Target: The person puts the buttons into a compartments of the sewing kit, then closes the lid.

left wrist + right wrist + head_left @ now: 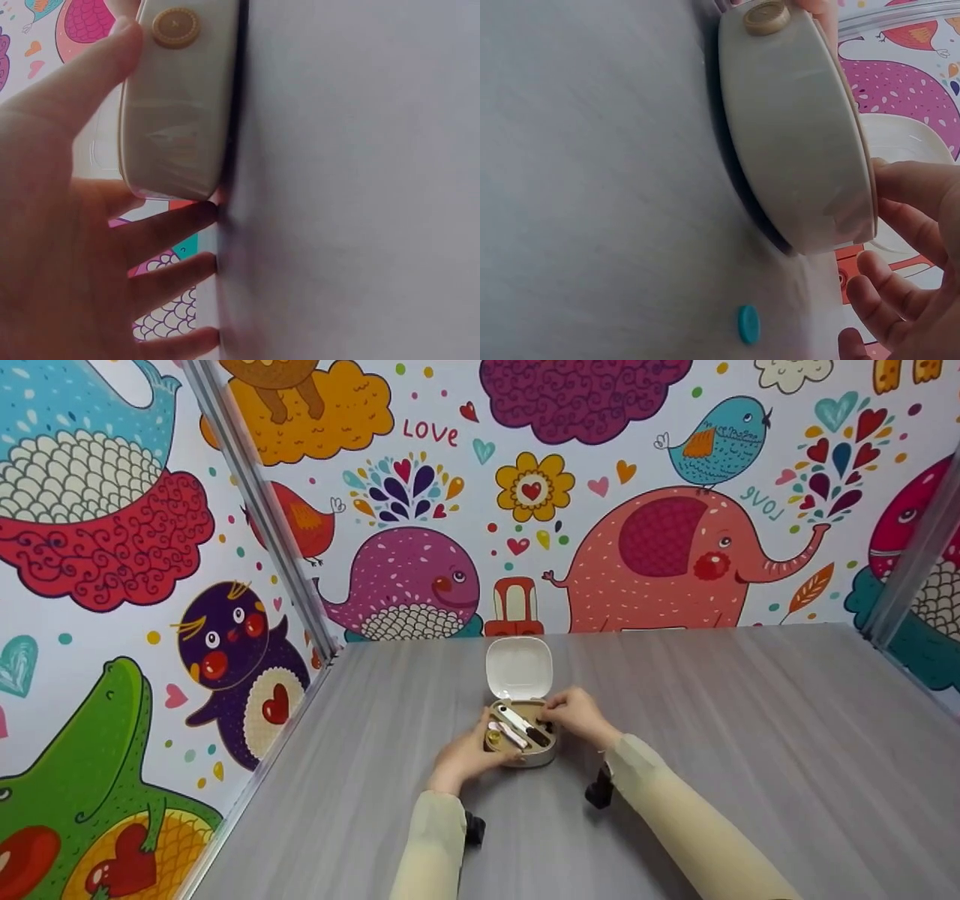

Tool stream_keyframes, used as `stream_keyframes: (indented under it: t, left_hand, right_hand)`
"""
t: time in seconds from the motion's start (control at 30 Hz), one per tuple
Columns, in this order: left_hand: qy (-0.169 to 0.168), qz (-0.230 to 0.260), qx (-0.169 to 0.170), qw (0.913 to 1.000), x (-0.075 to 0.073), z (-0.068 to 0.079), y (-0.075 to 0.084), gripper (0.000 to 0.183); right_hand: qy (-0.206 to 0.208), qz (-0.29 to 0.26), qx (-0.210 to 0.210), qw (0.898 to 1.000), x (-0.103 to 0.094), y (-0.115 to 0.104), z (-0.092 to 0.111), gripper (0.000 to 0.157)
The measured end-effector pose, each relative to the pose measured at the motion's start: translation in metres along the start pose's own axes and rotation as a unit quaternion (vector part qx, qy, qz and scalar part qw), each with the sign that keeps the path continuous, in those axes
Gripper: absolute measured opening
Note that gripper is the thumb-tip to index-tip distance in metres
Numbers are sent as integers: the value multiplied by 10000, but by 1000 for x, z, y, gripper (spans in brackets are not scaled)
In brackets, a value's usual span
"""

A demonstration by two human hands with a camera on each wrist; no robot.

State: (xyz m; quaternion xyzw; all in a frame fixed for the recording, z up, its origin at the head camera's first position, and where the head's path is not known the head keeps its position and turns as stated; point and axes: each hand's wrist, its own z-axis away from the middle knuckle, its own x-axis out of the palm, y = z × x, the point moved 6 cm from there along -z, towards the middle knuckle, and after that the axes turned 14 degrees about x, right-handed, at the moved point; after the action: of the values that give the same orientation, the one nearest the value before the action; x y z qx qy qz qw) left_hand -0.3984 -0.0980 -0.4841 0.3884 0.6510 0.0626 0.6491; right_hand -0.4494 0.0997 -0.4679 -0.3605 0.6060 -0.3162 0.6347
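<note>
Case: the cream case (537,760) sat just below the middle of the head frame, on the grey surface (360,810); its lid (519,669) stood raised toward the upper part of the frame.
Left grip: the left hand (466,754) held the case at its lower left, thumb at the front rim near the gold button (176,28), the other fingers spread down the left side, some tips on the surface.
Right grip: the right hand (581,716) bent its fingertips over the rim at the case's upper right; whether they pinched anything could not be told.
Compartments: a silver-and-black tool (517,718) lay slantwise across the middle, a pale slim piece (511,734) beside it and a gold piece (493,736) at the left; a small dark piece (549,727) showed beneath the right fingertips.
Steadying: judging by the pose, the step was fingertip work in the right compartment, best done with the left grip firm at the wall and not pulling the rim down.
Fingertips: a light, near-vertical approach suited the narrow space and spared the neighbouring pieces.
Lid clearance: the right knuckles did well to avoid the lid, which a knock might have closed.
</note>
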Motion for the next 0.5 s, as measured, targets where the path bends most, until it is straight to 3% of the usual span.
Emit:
stream_keyframes:
  t: [0.5]
  left_hand:
    - [9,134,-5,9999,-1,0,0,107]
  right_hand:
    - [-49,-37,62,10000,5,0,-1,12]
